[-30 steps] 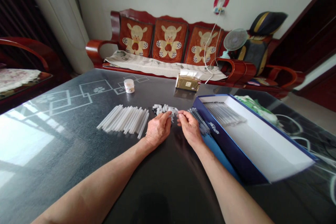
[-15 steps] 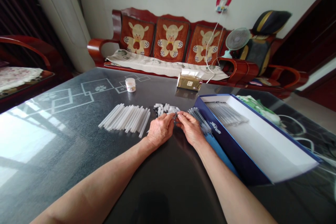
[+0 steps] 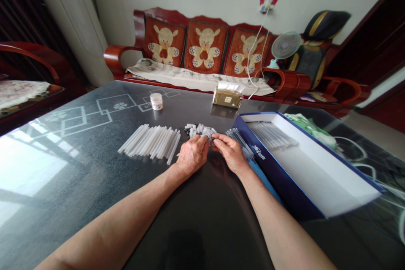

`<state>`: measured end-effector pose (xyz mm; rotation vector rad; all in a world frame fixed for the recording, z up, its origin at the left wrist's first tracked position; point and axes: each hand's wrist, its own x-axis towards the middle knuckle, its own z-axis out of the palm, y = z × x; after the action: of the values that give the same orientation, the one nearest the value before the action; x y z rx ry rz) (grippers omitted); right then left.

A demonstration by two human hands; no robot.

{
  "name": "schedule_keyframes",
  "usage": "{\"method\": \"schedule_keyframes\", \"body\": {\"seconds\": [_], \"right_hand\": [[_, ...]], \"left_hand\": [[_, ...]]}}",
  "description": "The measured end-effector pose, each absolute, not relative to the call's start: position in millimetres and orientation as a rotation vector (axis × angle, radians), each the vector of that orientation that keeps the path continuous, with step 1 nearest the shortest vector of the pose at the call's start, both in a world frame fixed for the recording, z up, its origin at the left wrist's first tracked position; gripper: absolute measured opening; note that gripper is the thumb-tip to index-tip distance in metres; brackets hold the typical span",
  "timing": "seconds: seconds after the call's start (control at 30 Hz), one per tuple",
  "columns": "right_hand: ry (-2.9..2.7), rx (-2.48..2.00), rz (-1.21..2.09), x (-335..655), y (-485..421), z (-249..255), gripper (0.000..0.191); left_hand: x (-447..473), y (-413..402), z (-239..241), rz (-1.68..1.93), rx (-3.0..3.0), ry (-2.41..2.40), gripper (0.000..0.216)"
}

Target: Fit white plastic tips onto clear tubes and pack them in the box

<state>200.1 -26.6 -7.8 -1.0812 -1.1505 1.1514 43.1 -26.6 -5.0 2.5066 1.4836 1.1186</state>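
My left hand (image 3: 191, 155) and my right hand (image 3: 230, 152) meet at the middle of the dark glass table (image 3: 95, 185), fingers curled and pinched together at the near edge of a pile of small white and black caps (image 3: 199, 130). What the fingertips grip is too small to name. A row of white translucent tubes (image 3: 151, 141) lies left of my left hand. Thin clear refills (image 3: 242, 143) lie just right of my right hand, against a blue box (image 3: 303, 164) that holds more thin refills (image 3: 271, 135).
A small white jar (image 3: 156, 101) and a gold tissue pack (image 3: 228, 98) stand further back on the table. Behind it is a red wooden sofa (image 3: 202, 46) with bear cushions, a small fan (image 3: 286, 46) and a hanging charger cable (image 3: 253, 57).
The two hands have drawn a little closer together at the cap pile. Nothing else has moved.
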Motion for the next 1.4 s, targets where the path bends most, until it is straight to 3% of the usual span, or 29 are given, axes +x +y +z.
{"method": "schedule_keyframes", "body": {"seconds": [0.23, 0.5, 0.63, 0.87, 1.17, 1.4], "right_hand": [[-1.190, -1.111, 1.133, 204, -27, -8, 0.036], [-1.482, -1.336, 0.724, 196, -37, 4, 0.038], [-1.382, -1.364, 0.800, 195, -34, -1, 0.044], [-1.478, -1.316, 0.858, 200, -37, 4, 0.025], [-1.461, -1.381, 0.757, 198, -31, -4, 0.046], [-1.474, -1.331, 0.857, 200, -35, 4, 0.026]], "left_hand": [[42, -29, 1, 1.027, 2.725, 1.566, 0.028], [43, -31, 2, 1.003, 2.779, 1.433, 0.027], [43, -30, 1, 1.004, 2.737, 1.466, 0.026], [43, -28, -2, 0.982, 2.744, 1.488, 0.028], [42, -27, -3, 0.962, 2.762, 1.431, 0.029], [42, -26, -4, 0.972, 2.743, 1.477, 0.028]]}}
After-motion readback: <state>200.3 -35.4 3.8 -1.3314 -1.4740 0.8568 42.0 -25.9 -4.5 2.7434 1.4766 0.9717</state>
